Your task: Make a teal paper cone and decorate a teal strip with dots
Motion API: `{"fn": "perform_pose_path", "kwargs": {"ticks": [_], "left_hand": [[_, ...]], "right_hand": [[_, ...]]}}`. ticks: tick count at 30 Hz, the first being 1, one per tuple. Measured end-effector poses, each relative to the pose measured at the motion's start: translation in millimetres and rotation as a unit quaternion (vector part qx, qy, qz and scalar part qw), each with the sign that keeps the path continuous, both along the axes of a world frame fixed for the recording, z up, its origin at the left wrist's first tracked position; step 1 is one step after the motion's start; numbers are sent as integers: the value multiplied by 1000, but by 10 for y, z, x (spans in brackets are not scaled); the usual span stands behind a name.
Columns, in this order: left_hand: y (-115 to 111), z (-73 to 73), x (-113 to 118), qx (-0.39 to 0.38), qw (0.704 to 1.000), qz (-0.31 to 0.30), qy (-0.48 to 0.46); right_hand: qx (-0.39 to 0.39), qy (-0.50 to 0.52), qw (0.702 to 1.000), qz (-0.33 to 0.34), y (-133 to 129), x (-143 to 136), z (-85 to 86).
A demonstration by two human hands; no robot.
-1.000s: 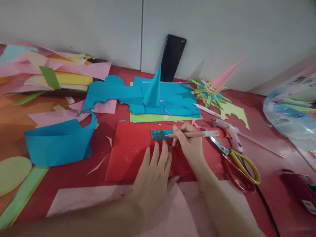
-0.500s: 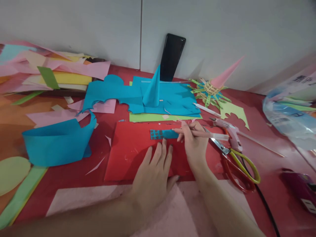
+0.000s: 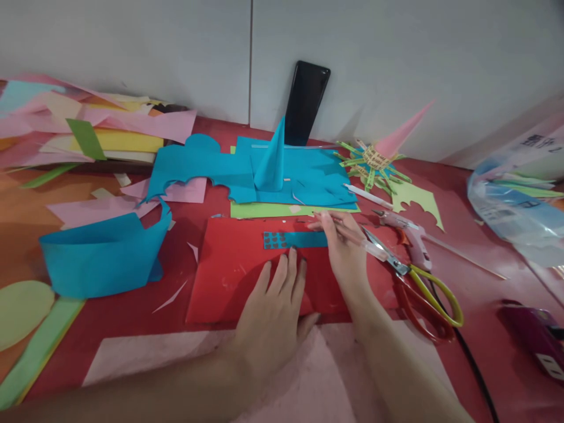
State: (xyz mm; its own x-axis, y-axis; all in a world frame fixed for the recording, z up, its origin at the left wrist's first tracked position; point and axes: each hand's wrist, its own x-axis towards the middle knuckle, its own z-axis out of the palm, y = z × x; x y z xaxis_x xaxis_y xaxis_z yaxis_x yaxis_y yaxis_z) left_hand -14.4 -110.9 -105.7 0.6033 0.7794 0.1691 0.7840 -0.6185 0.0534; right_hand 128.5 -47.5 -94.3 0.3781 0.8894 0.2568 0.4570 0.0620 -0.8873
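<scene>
A narrow blue paper strip (image 3: pixel 304 239) with rows of small brown marks at its left end lies on a red board (image 3: pixel 220 276). Flat on the board, my left hand (image 3: pixel 275 299) has its fingers stretched out, the tips at the strip's lower edge. My right hand (image 3: pixel 346 247) is closed around a brownish pen (image 3: pixel 350 234) with a pale see-through end. The pen's tip points left, just beyond the strip's upper edge, and the hand covers the strip's right end.
Scissors (image 3: pixel 403 270) and a pink glue gun (image 3: pixel 408 232) lie right of the board. Behind it stand a blue paper cone (image 3: pixel 272 161) and a leaning black phone (image 3: pixel 307 103). A curled blue paper band (image 3: pixel 101 258) sits left, near piled paper scraps (image 3: pixel 132 126).
The blue strip has slid slightly left. My right hand has turned the pen so its tip lifts off the strip towards the board's far edge. My left hand has barely moved.
</scene>
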Motion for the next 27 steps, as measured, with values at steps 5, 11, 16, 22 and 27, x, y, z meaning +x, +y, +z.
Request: {"fn": "perform_pose_path", "kwargs": {"ticks": [5,11,16,22,27], "left_hand": [[-2,9,-8,2,1000,0,2],[12,16,0,11,1000,-2,4],[17,35,4,9,1000,-7,11],[21,31,6,9,1000,-7,11],[23,16,4,13,1000,-7,10]], "right_hand": [[-6,17,1000,3,-4,0,-1],[17,-14,1000,-21,-25,-37,34],[83,-41,995,19,-110,-177,94],[12,34,995,88,-96,-242,55],[-27,117,991,64,8,-147,-12]]}}
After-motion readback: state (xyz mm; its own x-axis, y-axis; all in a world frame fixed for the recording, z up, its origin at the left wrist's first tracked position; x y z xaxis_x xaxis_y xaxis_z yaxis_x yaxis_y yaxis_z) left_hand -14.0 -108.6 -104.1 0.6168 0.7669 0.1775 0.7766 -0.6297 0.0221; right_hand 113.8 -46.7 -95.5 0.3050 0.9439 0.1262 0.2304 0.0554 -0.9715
